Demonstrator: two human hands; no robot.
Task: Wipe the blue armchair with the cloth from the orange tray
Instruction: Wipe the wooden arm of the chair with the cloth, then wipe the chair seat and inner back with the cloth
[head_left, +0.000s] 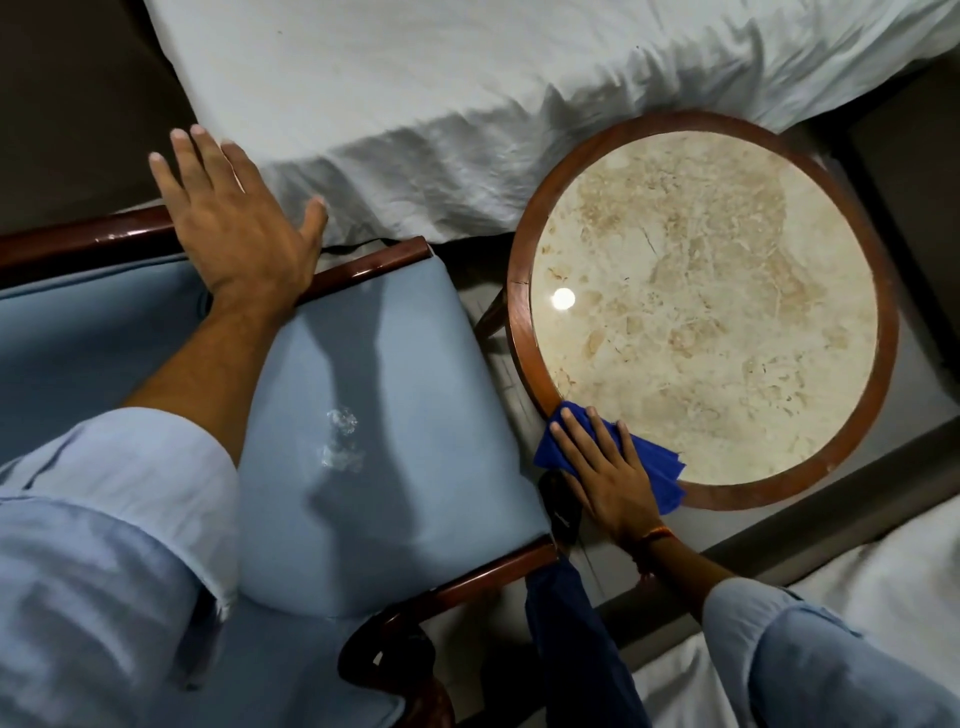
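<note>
Hands observed in two separate poses. We find the left hand (236, 223) flat, palm down, fingers spread apart, held over the far wooden arm of the blue armchair (363, 415); whether it touches the wood we cannot tell, and it grips nothing. The forearm runs diagonally across the seat from a rolled pale-blue sleeve (104, 519). We find the right hand (605, 475) flat, fingers slightly apart, pressing the blue cloth (662, 470) against the near rim of the round marble-topped table (519, 291), just beside the armchair. The cloth is pinned under the palm, not clenched. Its long axis runs along the rim, from lower right to upper left. A whitish mark (340, 439) shows mid-seat. We read no brands or writing. White bedding (415, 104) lies beyond.
</note>
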